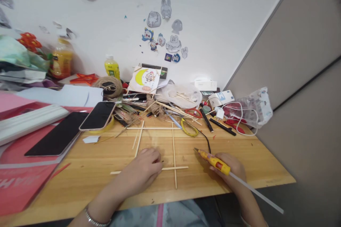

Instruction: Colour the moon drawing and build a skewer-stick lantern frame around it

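Note:
Thin wooden sticks lie crossed in a square-like frame on the wooden table (101,181). Over the frame's near left corner, my left hand (144,168) is closed with curled fingers on the bottom stick (178,167), hiding the crossing there. The right stick (174,149) crosses the bottom one, and its near end sticks out past it. A top stick (157,128) and a left stick (139,139) make up the other sides. My right hand (236,168) grips a yellow hot glue gun (220,165), its nozzle pointing left, apart from the sticks. A long translucent glue stick (258,194) protrudes from its back.
Yellow-handled scissors (189,133) and a black cable lie beyond the frame. Markers, twine (109,86), a plastic bag (183,94) and a white charger (220,113) clutter the back. A phone (98,116) and a black tablet (57,134) are at left. A grey partition bounds the right.

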The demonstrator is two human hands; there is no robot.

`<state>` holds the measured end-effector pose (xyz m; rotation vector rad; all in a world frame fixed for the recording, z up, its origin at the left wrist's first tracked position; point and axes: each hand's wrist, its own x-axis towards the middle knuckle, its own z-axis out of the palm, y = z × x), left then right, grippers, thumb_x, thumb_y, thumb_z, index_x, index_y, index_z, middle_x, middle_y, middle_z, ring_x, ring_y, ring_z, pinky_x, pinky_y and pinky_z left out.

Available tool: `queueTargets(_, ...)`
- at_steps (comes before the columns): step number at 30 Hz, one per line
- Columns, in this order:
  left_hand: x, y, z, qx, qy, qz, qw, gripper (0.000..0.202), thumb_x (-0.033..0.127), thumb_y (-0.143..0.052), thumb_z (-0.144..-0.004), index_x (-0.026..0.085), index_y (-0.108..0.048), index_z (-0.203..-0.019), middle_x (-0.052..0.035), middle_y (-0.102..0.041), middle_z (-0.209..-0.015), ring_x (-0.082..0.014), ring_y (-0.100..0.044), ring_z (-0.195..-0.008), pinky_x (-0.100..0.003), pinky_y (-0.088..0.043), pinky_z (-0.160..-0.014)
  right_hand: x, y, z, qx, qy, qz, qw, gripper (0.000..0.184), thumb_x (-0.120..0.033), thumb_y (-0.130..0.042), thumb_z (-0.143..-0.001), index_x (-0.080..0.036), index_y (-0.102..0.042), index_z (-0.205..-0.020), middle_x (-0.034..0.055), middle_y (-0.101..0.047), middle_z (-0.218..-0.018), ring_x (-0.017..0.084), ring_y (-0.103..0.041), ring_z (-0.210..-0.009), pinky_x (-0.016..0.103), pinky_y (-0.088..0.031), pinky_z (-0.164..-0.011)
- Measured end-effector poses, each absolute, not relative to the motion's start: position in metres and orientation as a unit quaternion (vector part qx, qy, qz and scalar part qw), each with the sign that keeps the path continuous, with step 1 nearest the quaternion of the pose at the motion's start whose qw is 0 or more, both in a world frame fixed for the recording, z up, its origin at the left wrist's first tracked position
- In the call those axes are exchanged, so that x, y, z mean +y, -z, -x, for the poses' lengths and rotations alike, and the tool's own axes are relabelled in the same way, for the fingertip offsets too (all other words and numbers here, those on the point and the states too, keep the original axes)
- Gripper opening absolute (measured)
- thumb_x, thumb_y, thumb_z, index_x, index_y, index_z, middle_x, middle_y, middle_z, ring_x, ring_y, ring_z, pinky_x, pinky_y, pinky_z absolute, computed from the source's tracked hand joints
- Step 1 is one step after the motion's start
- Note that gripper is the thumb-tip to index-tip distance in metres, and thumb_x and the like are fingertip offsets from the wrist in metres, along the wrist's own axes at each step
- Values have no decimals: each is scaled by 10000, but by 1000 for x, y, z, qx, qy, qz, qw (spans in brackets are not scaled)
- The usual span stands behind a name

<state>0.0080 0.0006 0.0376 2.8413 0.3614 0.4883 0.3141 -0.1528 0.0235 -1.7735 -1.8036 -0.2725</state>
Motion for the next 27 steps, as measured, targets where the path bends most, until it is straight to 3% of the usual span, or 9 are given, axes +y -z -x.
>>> queueTargets(5, -1, -36, -7, 134, -163, -971, 109, 218, 161, -431, -915, 173, -530, -722, -63, -570, -834, -211, -504, -825, -367, -415, -764, -152, -25, -313, -676, 106, 663, 302, 414, -572, -533, -843, -193, -676, -756, 82, -703, -687, 206, -662, -602, 287, -492, -533)
queueTargets(10, 0, -47, 0, 145, -161, -968, 122, 174, 310, -495, -911, 166, -590, -889, -89, -604, -903, -246, -535, -859, -413, -438, -788, -153, -23, -315, -684, 127, 644, 318, 388, -557, -567, -830, -187, -669, -775, 71, -705, -674, 200, -664, -583, 284, -503, -523)
queueTargets(16, 14, -59, 55, 259, -178, -936, 157, 174, 275, -497, -908, 201, -612, -1016, -75, -622, -1013, -228, -572, -958, -368, -464, -849, -157, -14, -320, -691, 131, 626, 338, 298, -488, -630, -808, -202, -679, -876, 82, -733, -772, 223, -696, -652, 295, -540, -554)
queueTargets(19, 21, -49, 85, 291, -183, -922, 177, 136, 258, -540, -879, 212, -629, -972, -55, -639, -993, -210, -594, -946, -333, -477, -845, -150, -15, -305, -716, 116, 588, 358, 280, -470, -642, -802, -210, -673, -902, 81, -732, -796, 227, -697, -685, 301, -540, -582)
queueTargets(23, 24, -35, 100, 300, -199, -916, 178, 147, 197, -570, -835, 219, -643, -960, -44, -641, -969, -202, -599, -936, -314, -478, -830, -131, -22, -257, -746, 75, 536, 390, 375, -561, -598, -810, -200, -645, -898, 87, -710, -763, 221, -672, -676, 316, -506, -590)
queueTargets(27, 23, -30, 97, 281, -207, -917, 195, 137, 162, -508, -859, 195, -621, -788, -34, -618, -830, -176, -588, -812, -279, -471, -734, -114, -28, -205, -787, 48, 470, 397, 460, -636, -517, -827, -191, -621, -875, 68, -685, -712, 190, -636, -620, 298, -447, -547)
